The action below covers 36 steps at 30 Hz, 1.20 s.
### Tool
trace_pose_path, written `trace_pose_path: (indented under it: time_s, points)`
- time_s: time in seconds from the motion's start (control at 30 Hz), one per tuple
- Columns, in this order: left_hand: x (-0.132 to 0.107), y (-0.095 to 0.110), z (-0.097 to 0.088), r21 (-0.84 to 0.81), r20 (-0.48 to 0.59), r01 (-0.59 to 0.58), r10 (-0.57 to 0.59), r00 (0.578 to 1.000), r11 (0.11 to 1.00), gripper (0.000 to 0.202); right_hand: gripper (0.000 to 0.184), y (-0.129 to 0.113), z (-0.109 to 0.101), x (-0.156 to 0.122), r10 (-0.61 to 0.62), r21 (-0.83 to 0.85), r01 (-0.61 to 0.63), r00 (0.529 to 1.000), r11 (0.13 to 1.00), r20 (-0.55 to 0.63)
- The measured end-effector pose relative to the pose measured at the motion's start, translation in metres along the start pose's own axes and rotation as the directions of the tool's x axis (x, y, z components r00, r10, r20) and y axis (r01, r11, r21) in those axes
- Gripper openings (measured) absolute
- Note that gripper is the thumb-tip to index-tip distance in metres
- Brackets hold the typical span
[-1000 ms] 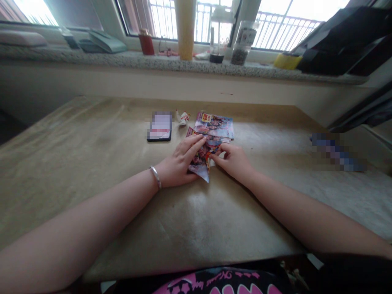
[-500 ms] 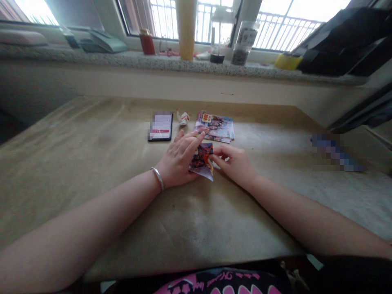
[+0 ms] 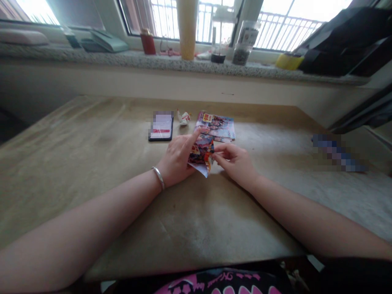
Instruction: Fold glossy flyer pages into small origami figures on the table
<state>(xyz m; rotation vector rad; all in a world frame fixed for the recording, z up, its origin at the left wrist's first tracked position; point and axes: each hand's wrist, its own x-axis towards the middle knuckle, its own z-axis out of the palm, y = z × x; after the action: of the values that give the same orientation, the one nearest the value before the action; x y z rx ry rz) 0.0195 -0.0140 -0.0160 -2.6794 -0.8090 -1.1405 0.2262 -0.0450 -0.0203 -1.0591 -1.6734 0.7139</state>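
Observation:
A small printed sheet of colourful paper (image 3: 202,149), partly folded, is held just above the table between my two hands. My left hand (image 3: 177,157), with a silver bangle on the wrist, grips its left side with the thumb over the top; the other fingers are mostly hidden. My right hand (image 3: 235,161) pinches the right edge between thumb and fingertips. A pale corner of the sheet points down toward me. Just beyond the hands lies a stack of similar printed leaflets (image 3: 219,124).
Left of the stack are a crumpled paper piece (image 3: 184,118) and a phone (image 3: 161,126) with a lit screen. A blurred-out flat item (image 3: 337,153) lies at the table's right. Bottles and a red container (image 3: 148,41) line the granite sill (image 3: 122,57).
My left hand's fingers have drawn back from across the top of the sheet and now curl at its left side. The sheet has tilted, and its lower corner has shifted slightly left.

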Motion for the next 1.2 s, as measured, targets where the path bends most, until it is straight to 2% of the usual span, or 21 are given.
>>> trace_pose_path:
  time_s: [0.13, 0.23, 0.4, 0.6, 0.9, 1.07, 1.2]
  points:
    - [0.0, 0.0, 0.0, -0.026, -0.023, 0.0, -0.001, 1.0, 1.0, 0.095, 0.011, 0.003, 0.0, -0.002, -0.044, -0.01, 0.043, 0.999, 0.999, -0.024]
    - [-0.001, -0.001, 0.001, -0.051, -0.037, 0.025, -0.027, 0.999, 0.998, 0.096, 0.004, 0.004, -0.002, -0.003, -0.141, -0.051, 0.142, 0.99, 0.989, 0.025]
    - [-0.001, -0.004, 0.003, -0.092, -0.059, 0.076, -0.082, 0.995, 0.993, 0.093, 0.011, -0.004, -0.004, -0.003, -0.267, -0.059, 0.273, 0.96, 0.96, 0.085]
    - [-0.001, -0.004, 0.004, -0.1, -0.078, 0.061, -0.069, 0.995, 0.993, 0.092, 0.004, -0.004, -0.005, 0.001, -0.301, -0.136, 0.307, 0.951, 0.942, 0.064]
    - [-0.001, 0.0, -0.004, -0.173, -0.018, 0.075, -0.08, 0.997, 0.982, 0.097, 0.008, -0.007, -0.006, 0.002, -0.396, -0.326, 0.389, 0.917, 0.862, 0.048]
    - [0.002, 0.009, -0.008, -0.221, -0.086, 0.102, -0.123, 0.989, 0.97, 0.081, 0.009, -0.009, -0.006, 0.0, -0.407, -0.361, 0.405, 0.91, 0.84, 0.074]
    - [0.005, 0.015, -0.009, -0.222, -0.145, 0.122, -0.157, 0.977, 0.967, 0.049, 0.007, -0.011, -0.007, -0.001, -0.345, -0.298, 0.338, 0.938, 0.893, 0.029]
